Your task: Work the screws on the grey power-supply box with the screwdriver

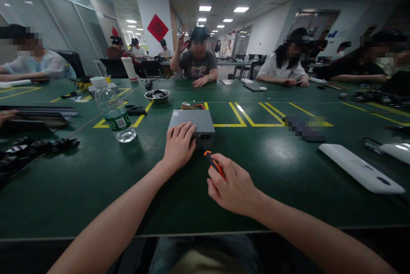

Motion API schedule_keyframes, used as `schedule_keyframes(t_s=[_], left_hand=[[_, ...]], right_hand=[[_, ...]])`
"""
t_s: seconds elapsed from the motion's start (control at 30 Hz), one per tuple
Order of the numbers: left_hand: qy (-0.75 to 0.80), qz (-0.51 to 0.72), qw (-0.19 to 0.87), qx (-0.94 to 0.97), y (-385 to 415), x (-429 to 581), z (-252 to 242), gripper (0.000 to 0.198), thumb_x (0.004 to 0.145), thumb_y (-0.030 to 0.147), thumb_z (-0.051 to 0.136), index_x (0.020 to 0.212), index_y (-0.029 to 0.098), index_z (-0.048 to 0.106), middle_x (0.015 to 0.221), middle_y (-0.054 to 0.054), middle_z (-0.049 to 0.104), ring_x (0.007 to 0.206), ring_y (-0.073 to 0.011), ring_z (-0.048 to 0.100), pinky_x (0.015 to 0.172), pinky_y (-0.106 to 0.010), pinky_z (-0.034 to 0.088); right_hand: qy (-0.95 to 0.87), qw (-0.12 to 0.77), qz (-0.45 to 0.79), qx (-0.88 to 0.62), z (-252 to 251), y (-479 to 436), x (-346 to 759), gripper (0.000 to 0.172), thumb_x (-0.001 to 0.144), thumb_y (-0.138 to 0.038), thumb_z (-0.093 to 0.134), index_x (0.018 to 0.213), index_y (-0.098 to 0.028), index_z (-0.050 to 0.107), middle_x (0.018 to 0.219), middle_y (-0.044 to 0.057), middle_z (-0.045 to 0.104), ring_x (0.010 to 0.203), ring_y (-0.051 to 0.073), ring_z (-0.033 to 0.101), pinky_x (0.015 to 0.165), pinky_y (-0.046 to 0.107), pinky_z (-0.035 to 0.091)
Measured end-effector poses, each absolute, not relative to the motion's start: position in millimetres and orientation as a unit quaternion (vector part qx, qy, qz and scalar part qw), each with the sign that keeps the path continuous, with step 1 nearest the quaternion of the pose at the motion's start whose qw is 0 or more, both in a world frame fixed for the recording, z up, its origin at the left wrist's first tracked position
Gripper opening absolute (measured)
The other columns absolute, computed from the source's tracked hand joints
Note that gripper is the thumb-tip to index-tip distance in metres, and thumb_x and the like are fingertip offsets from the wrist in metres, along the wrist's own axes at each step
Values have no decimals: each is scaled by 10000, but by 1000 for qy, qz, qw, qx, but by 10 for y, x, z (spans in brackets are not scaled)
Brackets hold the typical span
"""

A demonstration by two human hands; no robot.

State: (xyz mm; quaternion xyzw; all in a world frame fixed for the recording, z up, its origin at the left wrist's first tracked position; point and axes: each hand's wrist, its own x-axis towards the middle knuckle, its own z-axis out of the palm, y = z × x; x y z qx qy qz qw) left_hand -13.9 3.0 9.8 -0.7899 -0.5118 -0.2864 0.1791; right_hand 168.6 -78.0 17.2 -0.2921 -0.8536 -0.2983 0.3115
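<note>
Gripped in the right hand (235,186), the screwdriver (210,159), being slanted, could skid and jab the left hand (178,145) spread over the metal box (201,119).

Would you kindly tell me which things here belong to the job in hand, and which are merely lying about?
Job in hand:
grey metal box
screwdriver, held at the box's near side

Apparently just lying about:
water bottle
metal bowl of small dark things
white device
</note>
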Motion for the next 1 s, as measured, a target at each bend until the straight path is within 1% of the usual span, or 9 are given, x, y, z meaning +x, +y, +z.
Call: schedule_keyframes(t_s=[0.17,0.4,0.5,0.57,0.63,0.77,0.83,0.93,1.0], left_hand=[[-513,-284,179,-790,33,-145,97,414,843,247,427,1254,201,438,1314,-74,470,1209,-249,384,989,-431,270],[-511,-283,178,-792,36,-144,94,418,847,252,419,1259,186,427,1313,-79,468,1207,-243,383,988,-418,272],[-510,-285,177,-792,40,-147,91,412,848,252,418,1255,185,430,1316,-80,465,1203,-244,387,987,-421,272],[-507,-286,175,-794,45,-151,87,414,848,251,419,1256,179,427,1321,-84,459,1207,-243,384,993,-420,269],[-505,-286,173,-796,51,-154,81,417,846,245,421,1256,171,424,1323,-89,455,1218,-242,375,1001,-418,265],[-504,-290,168,-796,60,-150,69,421,838,234,424,1253,159,424,1320,-100,455,1232,-243,365,1009,-416,268],[-503,-293,166,-796,59,-143,66,425,836,234,425,1255,159,420,1326,-105,448,1233,-247,365,1008,-421,273],[-505,-293,164,-795,51,-133,68,431,835,236,427,1259,160,415,1330,-106,443,1234,-249,364,1006,-424,277],[-507,-291,165,-795,45,-130,69,435,834,236,429,1261,156,413,1329,-104,445,1232,-248,363,1008,-419,275]], right_hand=[[-866,298,-321,-241,121,-783,1654,170,816,-127,429,974,-176,470,968,138,581,699,158,547,598,275,434],[-838,325,-320,-301,192,-695,1764,140,823,-214,512,963,-209,519,886,83,578,711,147,561,589,248,436],[-838,344,-300,-301,198,-700,1742,166,797,-210,528,957,-169,512,1009,152,553,892,223,567,678,317,485],[-855,339,-290,-266,190,-711,1711,192,780,-160,530,970,-149,503,1147,197,501,1080,289,501,796,382,477],[-873,323,-283,-230,173,-708,1689,222,785,-130,523,1004,-152,496,1213,202,472,1161,295,452,853,385,461],[-876,310,-307,-208,167,-654,1709,256,811,-166,536,1061,-201,497,1147,160,555,1117,237,514,777,290,493],[-865,321,-321,-213,196,-629,1735,201,815,-191,546,1014,-198,519,1072,137,605,1041,212,566,728,262,499],[-857,339,-312,-232,240,-626,1751,125,819,-242,548,922,-173,531,992,128,634,916,193,613,699,271,503],[-858,343,-297,-241,237,-640,1741,126,818,-240,525,923,-170,520,1021,146,615,952,214,599,722,305,504]])
